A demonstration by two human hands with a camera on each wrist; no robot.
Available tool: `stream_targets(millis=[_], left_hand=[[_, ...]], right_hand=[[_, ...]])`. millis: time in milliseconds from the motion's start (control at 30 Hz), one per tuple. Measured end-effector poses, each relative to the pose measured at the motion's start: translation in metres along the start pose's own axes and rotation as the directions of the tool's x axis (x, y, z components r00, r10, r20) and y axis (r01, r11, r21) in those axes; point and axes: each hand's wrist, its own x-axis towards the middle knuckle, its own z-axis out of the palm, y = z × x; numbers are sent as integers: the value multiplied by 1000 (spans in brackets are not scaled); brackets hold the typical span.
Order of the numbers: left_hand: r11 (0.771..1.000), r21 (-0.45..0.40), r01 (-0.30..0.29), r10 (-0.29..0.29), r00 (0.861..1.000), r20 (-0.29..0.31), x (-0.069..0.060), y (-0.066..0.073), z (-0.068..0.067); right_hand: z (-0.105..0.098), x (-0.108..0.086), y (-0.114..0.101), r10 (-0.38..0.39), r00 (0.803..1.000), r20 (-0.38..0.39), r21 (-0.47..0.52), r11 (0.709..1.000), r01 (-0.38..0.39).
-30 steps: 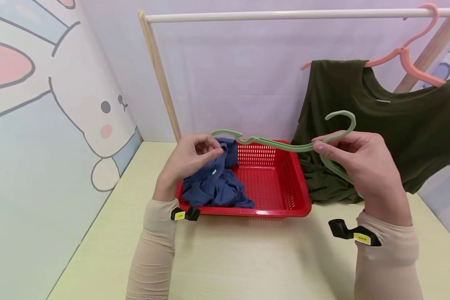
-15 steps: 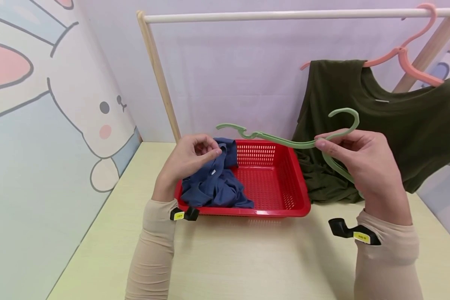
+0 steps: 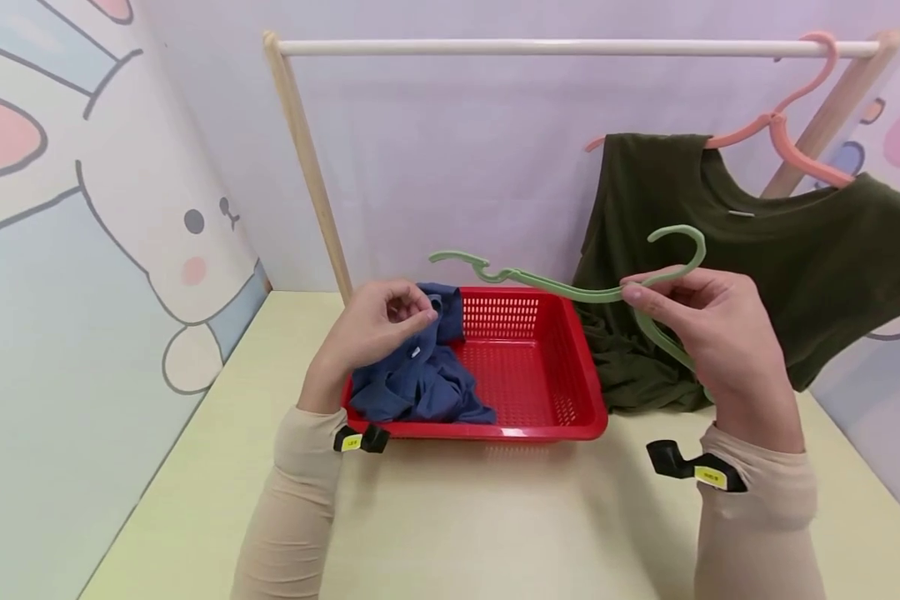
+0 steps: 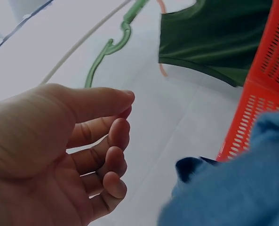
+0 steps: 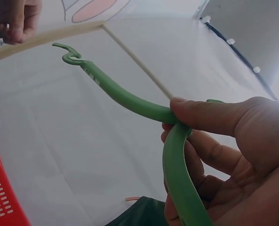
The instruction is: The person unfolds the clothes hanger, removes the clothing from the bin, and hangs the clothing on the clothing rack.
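A green clothes hanger [image 3: 562, 289] is held up in front of me, its hook upward. My right hand [image 3: 708, 321] pinches it at the neck, thumb on one side and fingers on the other. One arm of the hanger reaches toward my left hand [image 3: 371, 333], apart from it. That left hand holds nothing; its fingers are loosely bent, with the thumb close to the index finger in the left wrist view. Beneath it, a blue garment [image 3: 427, 387] with a collar lies crumpled in the left part of a red basket [image 3: 528, 433].
A dark green sleeveless top [image 3: 720, 242] hangs from a pink hanger [image 3: 810, 162] at the right of the rack's white rod [image 3: 532, 47]. Its lower part bunches on the pale table [image 3: 480, 517]. The rack's wooden left post [image 3: 307, 158] rises behind the basket.
The hanger's far end has drawn away from my left hand, up and to the right. Between the last two frames the head view has shifted slightly. My right hand keeps its hold.
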Motion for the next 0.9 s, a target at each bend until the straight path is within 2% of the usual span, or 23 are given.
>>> stream_targets(millis=[233,533,733,900], left_hand=[[996,84,19,-21,999,26,-2,1,-1],[971,235,-42,14,993,120,0,2,-1],[957,282,-71,23,985,172,7,5,1],[942,332,-57,-7,982,190,16,5,-3]], right_hand=[[0,0,1,1,1000,-10,-27,1000,-2],[-2,-2,3,18,999,-48,-25,1000,-20],[-4,-3,3,28,997,-77,-41,999,-32],[-4,-2,3,24,997,-73,-30,999,-26]])
